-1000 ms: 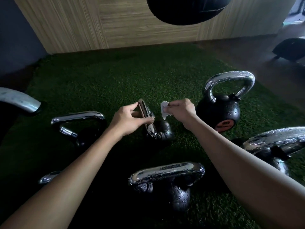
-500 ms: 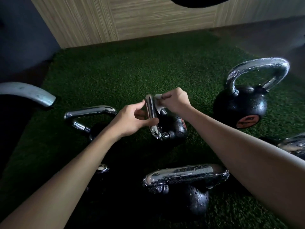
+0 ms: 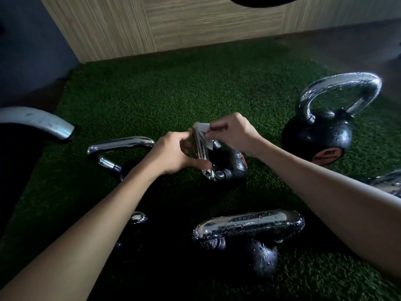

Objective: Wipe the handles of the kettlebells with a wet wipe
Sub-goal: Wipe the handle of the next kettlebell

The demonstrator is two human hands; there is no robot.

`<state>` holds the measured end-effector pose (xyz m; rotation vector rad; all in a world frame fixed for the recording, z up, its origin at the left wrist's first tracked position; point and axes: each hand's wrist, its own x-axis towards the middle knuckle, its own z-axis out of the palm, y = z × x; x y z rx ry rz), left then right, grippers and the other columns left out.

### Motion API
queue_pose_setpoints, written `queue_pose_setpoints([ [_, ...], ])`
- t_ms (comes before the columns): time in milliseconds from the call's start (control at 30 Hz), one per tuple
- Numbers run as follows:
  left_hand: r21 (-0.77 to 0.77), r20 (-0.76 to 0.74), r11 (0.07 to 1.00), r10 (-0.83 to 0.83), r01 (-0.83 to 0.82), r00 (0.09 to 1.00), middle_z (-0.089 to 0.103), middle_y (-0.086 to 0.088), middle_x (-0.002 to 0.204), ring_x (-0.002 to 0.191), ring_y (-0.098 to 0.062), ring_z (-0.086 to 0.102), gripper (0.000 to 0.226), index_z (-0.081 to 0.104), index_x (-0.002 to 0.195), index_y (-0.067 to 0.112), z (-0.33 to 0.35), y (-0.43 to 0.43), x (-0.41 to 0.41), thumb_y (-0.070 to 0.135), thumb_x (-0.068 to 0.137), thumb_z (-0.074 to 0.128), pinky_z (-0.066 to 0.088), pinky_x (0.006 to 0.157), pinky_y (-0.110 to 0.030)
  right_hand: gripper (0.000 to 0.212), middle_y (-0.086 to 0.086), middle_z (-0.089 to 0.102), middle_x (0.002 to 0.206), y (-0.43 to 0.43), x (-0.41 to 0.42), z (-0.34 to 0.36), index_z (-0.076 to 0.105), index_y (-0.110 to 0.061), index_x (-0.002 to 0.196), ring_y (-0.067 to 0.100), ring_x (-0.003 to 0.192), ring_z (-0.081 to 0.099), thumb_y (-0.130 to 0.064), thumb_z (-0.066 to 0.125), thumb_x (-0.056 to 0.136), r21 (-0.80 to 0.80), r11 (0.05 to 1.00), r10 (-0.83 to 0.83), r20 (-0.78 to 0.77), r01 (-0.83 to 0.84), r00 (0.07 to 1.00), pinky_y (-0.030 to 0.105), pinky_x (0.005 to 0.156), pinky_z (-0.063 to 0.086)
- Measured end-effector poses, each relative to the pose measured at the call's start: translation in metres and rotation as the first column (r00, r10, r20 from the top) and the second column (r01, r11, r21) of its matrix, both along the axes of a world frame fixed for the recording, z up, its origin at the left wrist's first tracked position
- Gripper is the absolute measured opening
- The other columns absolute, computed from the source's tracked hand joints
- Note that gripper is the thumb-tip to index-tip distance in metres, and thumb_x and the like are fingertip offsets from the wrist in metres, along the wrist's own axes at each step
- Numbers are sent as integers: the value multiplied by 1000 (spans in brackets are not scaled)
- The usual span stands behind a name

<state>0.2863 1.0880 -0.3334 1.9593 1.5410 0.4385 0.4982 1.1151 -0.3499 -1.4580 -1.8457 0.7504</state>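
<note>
Small kettlebell [image 3: 233, 164] sits mid-group on the green turf [image 3: 173, 94] and appears tilted, its chrome handle [image 3: 201, 148] seen edge-on.

Left hand [image 3: 175, 153] grips that handle, fingers at the top bend and thumb under the lower stretch. Right hand [image 3: 234, 135] pinches a white wet wipe [image 3: 204, 128] against the handle's upper end. The hands are close together, both on the one handle.

Risks, as judged:
- The wipe is bunched small, so each stroke likely covers only a patch. The inner face and the lower bend could be missed.
- The left hand covers part of the handle; that part goes uncleaned unless the grip shifts.
- Chrome nearby is beaded with droplets. If this handle is as wet, the steadying grip could slip and the bell rock or roll on the soft turf.
- A light pinch could let the wipe drag off onto the turf and pick up fibres.
- The front kettlebell [image 3: 249, 224] stands just under the forearms, and a low elbow could knock it.
- The big kettlebell [image 3: 319, 135] on the right and the left kettlebell handle [image 3: 121, 143] look alike, so one could easily be skipped or repeated.
</note>
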Motion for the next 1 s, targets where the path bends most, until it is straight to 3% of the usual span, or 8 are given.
queue_pose_setpoints([
  [100,36,-44,999,-14,15,999,72,20,83,84,10,63,87,69,125,42,1,-2,-2,68,45,91,38,55,-7,11,-14,62,59,-18,4,3,82,-31,93,-6,45,45,-27,84,82,-15,998,62,32,-62,998,11,45,32],
  [267,13,-46,1000,7,-6,999,73,21,87,79,16,59,80,69,123,41,3,-5,1,64,50,92,40,56,-4,16,-8,69,69,-16,-5,12,83,-27,96,-3,55,49,-29,85,80,16,1000,-13,19,13,1000,20,55,38],
  [400,-2,-39,1000,28,-28,999,75,19,105,95,6,66,114,57,143,36,6,-9,-2,70,39,89,41,64,-8,21,-22,63,54,-33,-1,8,82,-28,93,-10,47,51,-26,91,74,-74,996,42,11,-42,999,8,48,35],
  [500,-39,-38,998,44,-46,998,77,20,90,87,9,67,133,46,152,29,6,-10,-5,72,32,87,43,67,-17,21,-24,62,53,-46,5,6,83,-27,91,-9,46,50,-24,92,72,-145,978,157,31,-151,987,7,48,33],
  [567,-42,-63,999,17,-19,998,76,23,83,79,14,66,136,43,154,26,7,-10,-7,70,33,88,43,66,-19,21,-24,65,55,-47,2,6,83,-26,91,-10,50,53,-21,91,72,-126,983,138,21,-134,990,6,51,36],
  [667,-58,-97,997,-56,51,994,77,21,85,81,10,69,138,39,156,24,11,-9,-9,65,35,92,49,72,-22,22,-18,74,70,-47,-2,8,84,-24,92,-10,61,62,-22,92,71,-87,993,75,-28,-78,997,11,63,47],
  [867,-48,-65,993,-107,104,992,78,17,86,80,6,72,117,52,145,19,15,-11,-4,47,43,100,55,79,-24,23,-24,64,59,-62,6,-1,83,-28,87,-9,53,53,-27,95,67,-96,986,143,44,-139,989,8,54,37],
  [1000,-81,-58,994,-76,71,995,78,18,86,80,8,71,135,33,158,16,13,-11,-4,46,44,100,50,73,-17,18,-23,61,59,-75,16,-16,83,-23,88,-11,56,55,-21,92,72,-74,980,193,148,-184,970,8,55,39],
])
